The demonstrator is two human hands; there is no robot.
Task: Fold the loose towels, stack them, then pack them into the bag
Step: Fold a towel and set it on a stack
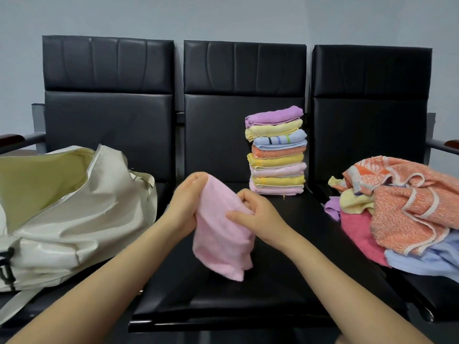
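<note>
A pink towel (221, 242) hangs doubled over the middle seat, held up between both hands. My left hand (187, 202) grips its upper left edge, fingers curled over the top. My right hand (255, 214) pinches the right edge, thumb pressed on the cloth. Behind them a tall stack of folded towels (277, 151) stands on the middle seat, purple on top. A heap of loose towels (402, 209), mostly orange with pink, yellow and blue, lies on the right seat. The cream bag (67, 214) lies on the left seat with its zip open.
Three black padded seats (293, 276) are joined in a row against a pale wall. Metal armrests with wooden caps (15, 140) stick out at both ends. The bag's strap (17, 304) hangs over the left seat's front edge.
</note>
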